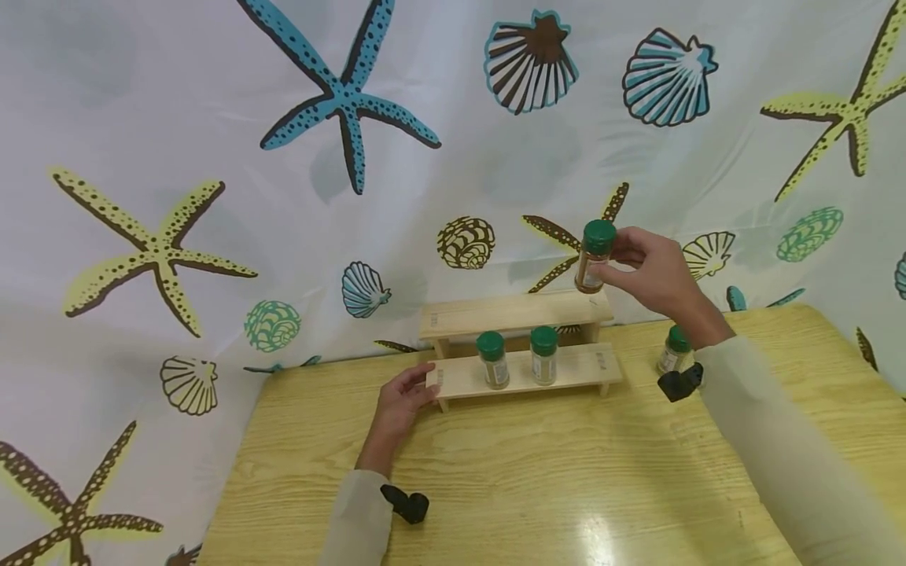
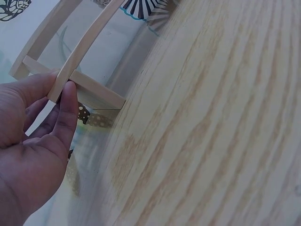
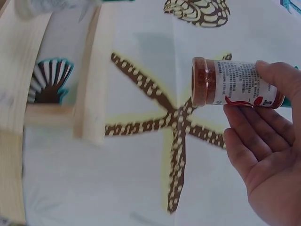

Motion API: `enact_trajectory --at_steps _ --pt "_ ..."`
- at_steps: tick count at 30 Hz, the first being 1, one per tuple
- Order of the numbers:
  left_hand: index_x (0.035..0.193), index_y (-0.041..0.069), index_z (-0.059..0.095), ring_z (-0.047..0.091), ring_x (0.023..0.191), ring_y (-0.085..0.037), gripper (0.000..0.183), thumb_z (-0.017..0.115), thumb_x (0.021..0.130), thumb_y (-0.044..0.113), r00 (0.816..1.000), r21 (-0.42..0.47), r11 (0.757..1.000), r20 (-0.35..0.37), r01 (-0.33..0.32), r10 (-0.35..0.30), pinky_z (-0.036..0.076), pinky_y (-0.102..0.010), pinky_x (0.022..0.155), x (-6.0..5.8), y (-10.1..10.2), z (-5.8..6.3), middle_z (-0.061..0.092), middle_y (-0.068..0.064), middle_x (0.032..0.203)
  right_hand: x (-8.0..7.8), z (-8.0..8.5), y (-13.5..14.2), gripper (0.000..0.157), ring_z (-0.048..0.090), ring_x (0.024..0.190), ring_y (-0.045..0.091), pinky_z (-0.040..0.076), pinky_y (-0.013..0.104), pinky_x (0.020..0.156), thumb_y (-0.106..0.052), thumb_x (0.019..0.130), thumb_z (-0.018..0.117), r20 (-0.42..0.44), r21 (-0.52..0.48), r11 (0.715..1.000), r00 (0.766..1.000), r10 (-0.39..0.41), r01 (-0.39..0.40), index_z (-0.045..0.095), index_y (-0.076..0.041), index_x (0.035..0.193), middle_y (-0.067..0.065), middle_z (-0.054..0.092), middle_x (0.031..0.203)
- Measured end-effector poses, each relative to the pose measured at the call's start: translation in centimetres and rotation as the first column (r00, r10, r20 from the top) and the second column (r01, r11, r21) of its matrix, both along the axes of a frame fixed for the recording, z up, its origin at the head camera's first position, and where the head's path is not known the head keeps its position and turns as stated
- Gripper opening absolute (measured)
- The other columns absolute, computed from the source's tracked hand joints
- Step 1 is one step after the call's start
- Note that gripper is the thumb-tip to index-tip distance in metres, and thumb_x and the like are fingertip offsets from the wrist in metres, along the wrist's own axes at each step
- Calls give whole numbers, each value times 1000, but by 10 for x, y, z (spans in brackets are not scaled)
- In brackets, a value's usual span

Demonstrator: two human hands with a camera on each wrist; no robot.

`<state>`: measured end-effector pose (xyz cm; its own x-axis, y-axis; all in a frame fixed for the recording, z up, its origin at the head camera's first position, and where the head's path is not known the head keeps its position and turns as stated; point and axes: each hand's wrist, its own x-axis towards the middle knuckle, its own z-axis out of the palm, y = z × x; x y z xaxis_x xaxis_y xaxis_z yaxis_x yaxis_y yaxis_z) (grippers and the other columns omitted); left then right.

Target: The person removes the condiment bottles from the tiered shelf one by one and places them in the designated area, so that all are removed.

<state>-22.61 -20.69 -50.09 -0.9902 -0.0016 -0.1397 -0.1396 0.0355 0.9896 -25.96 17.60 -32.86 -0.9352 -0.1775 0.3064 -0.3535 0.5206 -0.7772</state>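
My right hand [image 1: 654, 271] holds a spice jar [image 1: 594, 258] with a green lid, above the right end of the upper shelf step. In the right wrist view the jar [image 3: 237, 82] shows reddish-brown contents and a white label with red peppers, between thumb and fingers. My left hand [image 1: 399, 405] pinches the left end of the lower step of a two-step wooden rack [image 1: 453, 379]; the left wrist view shows thumb and fingers [image 2: 66, 113] on the board's end. Two green-lidded jars, a left one [image 1: 493, 360] and a right one [image 1: 543, 356], stand upright on the lower step.
Another green-lidded jar [image 1: 672, 350] stands on the wooden table [image 1: 524, 472] to the right of the rack, partly behind my right forearm. A white curtain [image 1: 425, 204] printed with starfish and shells hangs close behind the rack and along the table's sides.
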Motion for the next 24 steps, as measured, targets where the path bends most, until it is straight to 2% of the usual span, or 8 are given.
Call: enact_trajectory --at_steps 4,11,18,20,24 --pt "131 1 54 61 91 -9 46 65 86 0 1000 4 1000 0 -2 2 55 -22 71 0 1 0 53 -19 130 6 -8 20 43 55 118 34 44 50 101 -32 88 67 25 30 998 998 -58 57 58 -6 120 16 60 120" --pt "130 2 55 61 90 -6 44 64 87 -2 1000 -10 1000 4 -5 5 56 -24 74 -2 0 -3 53 -20 131 16 -22 54 48 55 117 38 44 55 98 -35 88 66 23 58 989 990 -140 138 57 -4 123 20 60 121" --pt "131 1 54 60 90 -6 45 63 87 -2 1000 -7 1000 15 4 -4 56 -24 75 0 0 1 52 -21 133 22 -37 79 48 53 120 40 44 55 98 -40 89 63 32 66 973 975 -222 220 56 -5 121 19 59 120" --pt "132 1 54 60 90 -7 45 64 87 0 1000 -6 1000 19 5 -5 56 -24 76 1 -1 1 51 -21 133 24 -41 86 49 58 117 27 44 55 99 -41 89 63 36 68 968 969 -244 241 57 -5 121 19 59 119" --pt "132 2 54 60 90 -8 46 64 87 0 1000 -8 1000 21 4 -4 56 -25 77 -1 0 1 51 -21 133 28 -49 100 50 58 116 31 43 58 97 -38 90 63 19 64 962 963 -269 267 54 -1 124 24 59 119"
